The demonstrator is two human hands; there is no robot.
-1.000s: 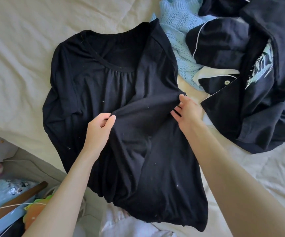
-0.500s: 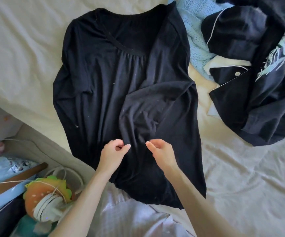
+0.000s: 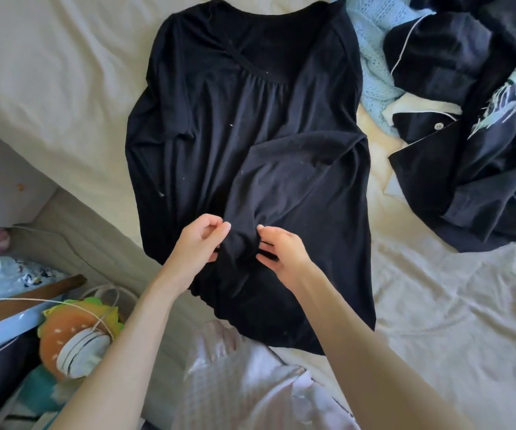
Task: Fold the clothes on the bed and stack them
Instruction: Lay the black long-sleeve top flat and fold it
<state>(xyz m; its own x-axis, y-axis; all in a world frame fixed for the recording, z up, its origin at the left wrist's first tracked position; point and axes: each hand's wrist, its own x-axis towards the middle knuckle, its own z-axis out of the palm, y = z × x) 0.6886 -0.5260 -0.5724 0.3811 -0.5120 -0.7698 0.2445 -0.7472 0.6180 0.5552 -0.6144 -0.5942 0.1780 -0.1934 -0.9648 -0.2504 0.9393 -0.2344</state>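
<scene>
The cream-sheeted bed (image 3: 49,88) filled most of the view, its near edge running diagonally from the left side down toward the bottom. On it, in the middle, lay the black long-sleeved top (image 3: 250,144), spread face up with its neckline toward the far side and its hem toward the person; its right sleeve was folded across the body of the garment, the cuff end reaching down to the lower middle. To the right of it sat a heap of dark navy clothes (image 3: 480,169) with white piping and a white button showing, crumpled and unfolded. A light blue knitted garment (image 3: 374,79) lay between the top and that heap, partly under both. A pale pink garment (image 3: 250,383) lay at the near edge, touching the top's hem. Off the bed at lower left lay a burger-shaped plush (image 3: 73,330) with a white cord over it, beside a brown wooden slat (image 3: 27,299). The 2 hands met over the lower middle of the top. The left hand (image 3: 199,243) pinched the sleeve fabric between thumb and curled fingers. The right hand (image 3: 281,249), just beside it, had its fingers curled into the same bunched cloth, gripping it, with dark fabric showing between the fingers. Both forearms were bare and reached in from the bottom.
</scene>
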